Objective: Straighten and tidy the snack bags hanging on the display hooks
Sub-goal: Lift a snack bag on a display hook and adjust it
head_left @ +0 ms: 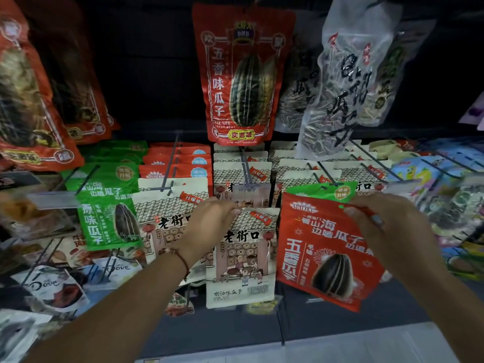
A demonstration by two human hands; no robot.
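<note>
My left hand (210, 222) pinches the top left corner of a cream snack bag (242, 260) printed with an old street scene; the bag hangs down in front of the middle row. A red sunflower seed bag (324, 250) is held tilted by its top right corner in my right hand (385, 226). Just behind that red bag, a green bag (322, 191) hangs on a hook. More cream bags (242, 169) sit in rows on the hooks behind, and a stack of red bags (178, 163) hangs to their left.
A large red seed bag (242, 74) and a clear seed bag (340, 85) hang above. Green bags (107, 205) hang at the left, with a clear price tag holder (52, 200) in front. Chocolate packs (52, 284) lie low left; colourful packs (432, 174) fill the right.
</note>
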